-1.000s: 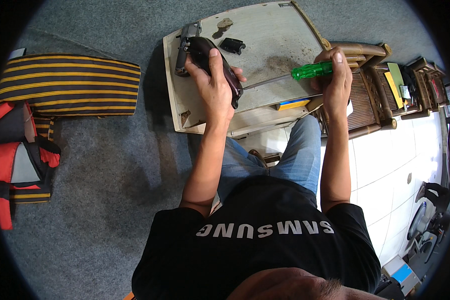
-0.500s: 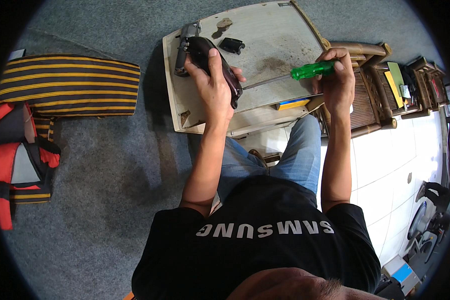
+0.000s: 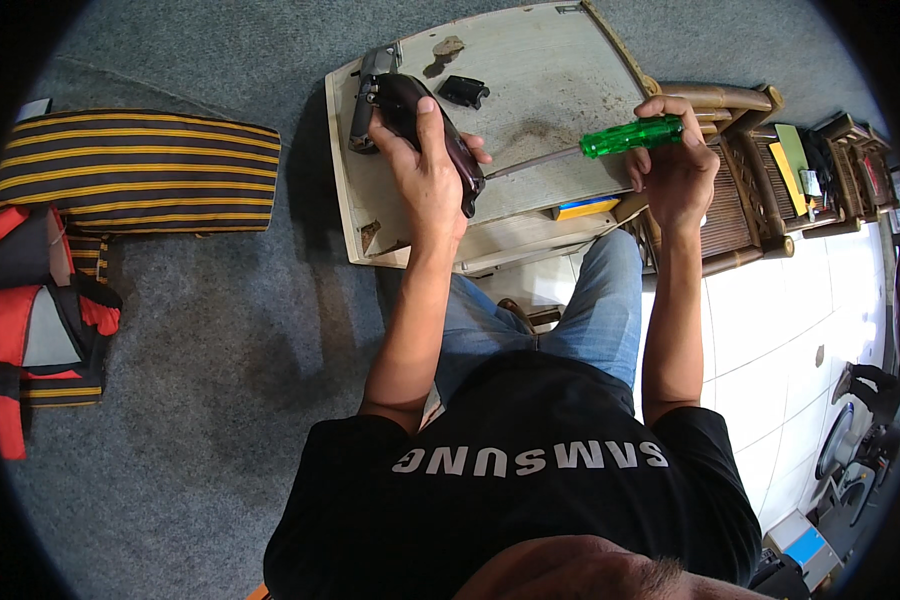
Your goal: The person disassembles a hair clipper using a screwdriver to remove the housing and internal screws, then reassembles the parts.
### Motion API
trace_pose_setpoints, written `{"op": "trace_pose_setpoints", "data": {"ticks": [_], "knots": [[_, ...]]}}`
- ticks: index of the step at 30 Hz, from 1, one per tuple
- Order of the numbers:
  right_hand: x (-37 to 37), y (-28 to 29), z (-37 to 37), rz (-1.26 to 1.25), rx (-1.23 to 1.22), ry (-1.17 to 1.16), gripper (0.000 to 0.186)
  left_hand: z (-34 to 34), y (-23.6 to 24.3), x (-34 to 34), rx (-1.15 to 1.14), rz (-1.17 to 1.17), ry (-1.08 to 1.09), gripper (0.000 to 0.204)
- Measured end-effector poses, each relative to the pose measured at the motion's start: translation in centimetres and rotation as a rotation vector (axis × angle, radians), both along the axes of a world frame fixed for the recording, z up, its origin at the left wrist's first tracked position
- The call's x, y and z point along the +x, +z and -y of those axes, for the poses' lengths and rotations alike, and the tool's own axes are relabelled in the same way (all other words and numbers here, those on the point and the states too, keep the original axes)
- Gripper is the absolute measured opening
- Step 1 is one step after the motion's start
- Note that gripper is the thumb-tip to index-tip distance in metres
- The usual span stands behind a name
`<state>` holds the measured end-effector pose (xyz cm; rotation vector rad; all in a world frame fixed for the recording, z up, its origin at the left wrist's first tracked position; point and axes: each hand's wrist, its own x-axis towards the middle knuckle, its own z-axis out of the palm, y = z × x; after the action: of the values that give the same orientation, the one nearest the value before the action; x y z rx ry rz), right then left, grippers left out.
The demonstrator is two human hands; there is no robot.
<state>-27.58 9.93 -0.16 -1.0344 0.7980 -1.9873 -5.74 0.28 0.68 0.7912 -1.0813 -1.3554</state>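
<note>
Head view bends every straight edge toward its rim, and the black corners cut the room off on all sides. Much of the dark maroon hair clipper [image 3: 432, 128] lies hidden under the left hand [image 3: 425, 170], which is wrapped over its body; only its metal head end and its lower tip show. Where the screwdriver [image 3: 590, 145] tip meets the clipper cannot be made out. The small black part [image 3: 464, 92] beside the clipper is too small to identify.

The worktop [image 3: 550, 70] is a pale, stained board with worn corners, resting low over grey carpet [image 3: 220, 330]. A striped black-and-yellow cloth [image 3: 135, 170] and a red and black bag [image 3: 30, 320] lie on the carpet at the left. White floor tiles [image 3: 770, 330] and a bamboo rack [image 3: 740, 200] of clutter sit at the right.

The clipper's long axis runs diagonally, head end up-left, away from the person, and tail down-right. The right hand [image 3: 675, 165] is closed around the screwdriver's green handle, its shaft pointing left and slightly down toward the clipper's tail.
</note>
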Motion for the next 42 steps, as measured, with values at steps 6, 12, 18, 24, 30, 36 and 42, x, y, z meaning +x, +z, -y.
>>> {"op": "trace_pose_setpoints", "data": {"ticks": [6, 12, 18, 24, 30, 36, 42], "knots": [[-0.9, -1.6, -0.2, -0.214, 0.085, -0.150, 0.041, 0.0, 0.1, 0.0, 0.001, -0.015, 0.005, 0.057], [-1.4, -1.9, 0.6, -0.325, 0.044, -0.231, 0.034, -0.1, 0.0, 0.0, 0.000, -0.009, 0.005, 0.058], [-1.2, -1.9, 0.1, -0.341, 0.047, -0.196, 0.032, -0.1, 0.1, -0.2, -0.009, 0.001, 0.031, 0.047], [-1.2, -1.0, 0.3, -0.024, -0.080, 0.097, 0.033, 0.0, 0.1, -0.1, 0.005, -0.010, 0.005, 0.058], [-0.3, -1.0, 0.3, -0.251, 0.074, -0.209, 0.041, -0.1, 0.1, -0.1, 0.008, -0.009, 0.008, 0.056], [-0.6, -1.6, 0.3, -0.332, 0.115, -0.267, 0.047, 0.0, 0.1, -0.1, 0.006, -0.023, 0.004, 0.056], [-1.0, -0.7, 0.2, -0.043, -0.079, 0.103, 0.053, 0.0, 0.0, 0.0, 0.001, -0.008, 0.004, 0.057]]}}
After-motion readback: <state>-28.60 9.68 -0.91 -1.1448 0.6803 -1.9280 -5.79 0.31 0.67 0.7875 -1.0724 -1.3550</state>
